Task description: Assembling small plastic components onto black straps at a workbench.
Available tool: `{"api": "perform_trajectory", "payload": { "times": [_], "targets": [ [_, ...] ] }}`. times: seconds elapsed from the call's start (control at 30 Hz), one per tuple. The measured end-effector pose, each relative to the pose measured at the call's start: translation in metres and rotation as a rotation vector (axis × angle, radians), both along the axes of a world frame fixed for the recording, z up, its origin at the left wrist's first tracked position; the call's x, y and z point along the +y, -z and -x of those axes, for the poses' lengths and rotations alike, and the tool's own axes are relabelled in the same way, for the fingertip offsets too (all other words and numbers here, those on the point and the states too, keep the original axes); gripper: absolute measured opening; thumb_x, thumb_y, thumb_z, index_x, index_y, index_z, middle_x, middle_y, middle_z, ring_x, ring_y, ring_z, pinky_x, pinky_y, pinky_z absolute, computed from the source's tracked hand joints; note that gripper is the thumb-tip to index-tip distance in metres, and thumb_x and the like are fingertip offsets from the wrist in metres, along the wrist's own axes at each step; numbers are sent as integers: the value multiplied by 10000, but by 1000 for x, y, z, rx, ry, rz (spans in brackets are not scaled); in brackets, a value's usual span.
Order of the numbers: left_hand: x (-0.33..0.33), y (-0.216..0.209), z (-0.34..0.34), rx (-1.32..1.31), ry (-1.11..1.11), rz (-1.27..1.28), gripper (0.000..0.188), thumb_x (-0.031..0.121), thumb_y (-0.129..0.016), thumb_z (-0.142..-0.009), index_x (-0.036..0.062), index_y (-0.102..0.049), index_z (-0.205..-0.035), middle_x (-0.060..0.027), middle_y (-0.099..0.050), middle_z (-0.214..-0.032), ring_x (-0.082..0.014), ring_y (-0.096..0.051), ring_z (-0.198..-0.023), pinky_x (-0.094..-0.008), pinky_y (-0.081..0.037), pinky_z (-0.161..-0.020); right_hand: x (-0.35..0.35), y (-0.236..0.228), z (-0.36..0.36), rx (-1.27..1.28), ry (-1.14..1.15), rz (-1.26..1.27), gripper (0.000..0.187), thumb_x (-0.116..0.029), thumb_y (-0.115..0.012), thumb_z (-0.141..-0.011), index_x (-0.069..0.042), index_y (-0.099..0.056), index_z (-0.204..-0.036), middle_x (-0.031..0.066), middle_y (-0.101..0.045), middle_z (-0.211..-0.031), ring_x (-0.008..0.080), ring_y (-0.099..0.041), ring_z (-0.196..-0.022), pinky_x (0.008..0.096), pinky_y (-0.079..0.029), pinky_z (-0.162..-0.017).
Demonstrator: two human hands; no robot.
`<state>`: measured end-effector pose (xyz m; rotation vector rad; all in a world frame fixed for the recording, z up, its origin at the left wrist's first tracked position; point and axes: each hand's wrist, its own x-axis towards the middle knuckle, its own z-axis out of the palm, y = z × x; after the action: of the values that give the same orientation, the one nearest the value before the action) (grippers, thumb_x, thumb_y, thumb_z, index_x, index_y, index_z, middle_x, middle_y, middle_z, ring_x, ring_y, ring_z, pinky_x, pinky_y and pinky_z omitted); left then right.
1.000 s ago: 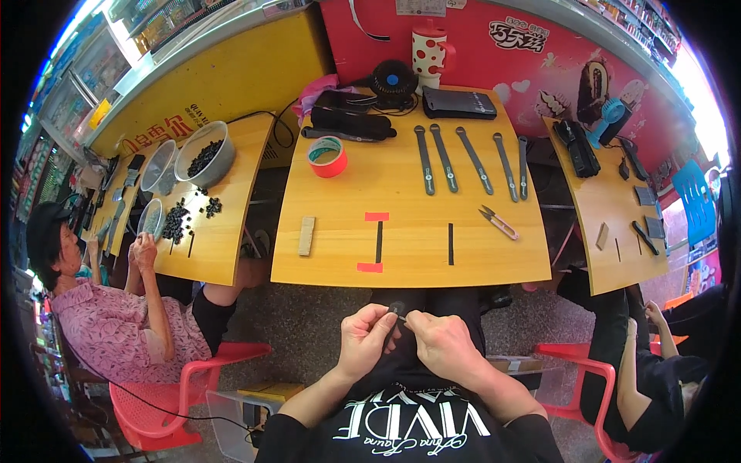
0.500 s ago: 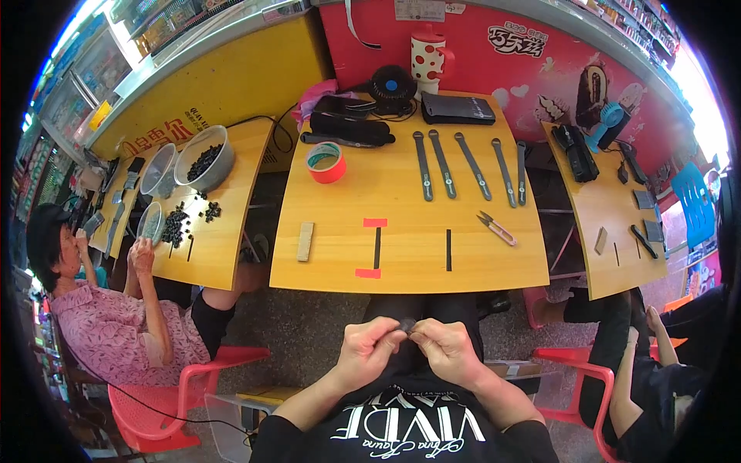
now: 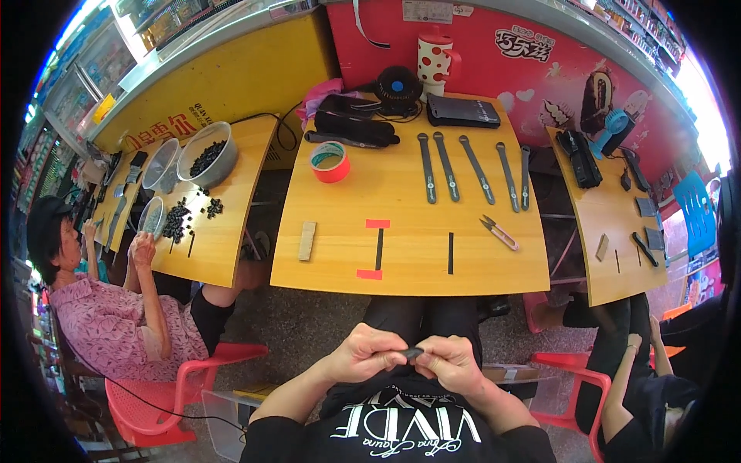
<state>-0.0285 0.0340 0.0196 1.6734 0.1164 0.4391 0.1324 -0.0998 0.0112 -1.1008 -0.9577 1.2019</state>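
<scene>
a person's left hand (image 3: 367,353) and right hand (image 3: 454,364), fingers clamped on a small dark piece (image 3: 413,353), meet before a wooden table (image 3: 417,258).

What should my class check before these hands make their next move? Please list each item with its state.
1. Left hand pinching the small dark piece: ok.
2. Right hand pinching it too: ok.
3. Detail of that piece visible: cannot tell, fingers cover much of it.
4. Pink-handled snips on the table, clear of both hands: ok.
5. Red pieces at both ends of the left dark stripe: ok.
6. Same at the right dark stripe: not ok, none there.
</scene>
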Motion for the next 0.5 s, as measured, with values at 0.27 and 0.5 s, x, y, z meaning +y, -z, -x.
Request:
{"api": "perform_trajectory", "payload": {
  "times": [0.27,0.5],
  "targets": [
    [22,62,69,523,66,-805,77,65,-638,-829,37,-600,-769,-82,-605,-686,-259,-595,-559,-315,-481,-493,-52,-57,-123,472,677,-734,173,-188,-514,-962,-128,-482,-803,-37,-302,-554,56,-249,-439,223,-213,-388],
    [8,23,39,303,-416,692,215,185,-519,-986,12,-646,-983,-1,-575,-647,-41,-454,-471,-177,-349,-431,8,-15,-22,-185,4,181,117,49,-539,-880,-5,-632,-927,18,-560,-648,78,-541,-576,238,-440,-524]
  ]
}}
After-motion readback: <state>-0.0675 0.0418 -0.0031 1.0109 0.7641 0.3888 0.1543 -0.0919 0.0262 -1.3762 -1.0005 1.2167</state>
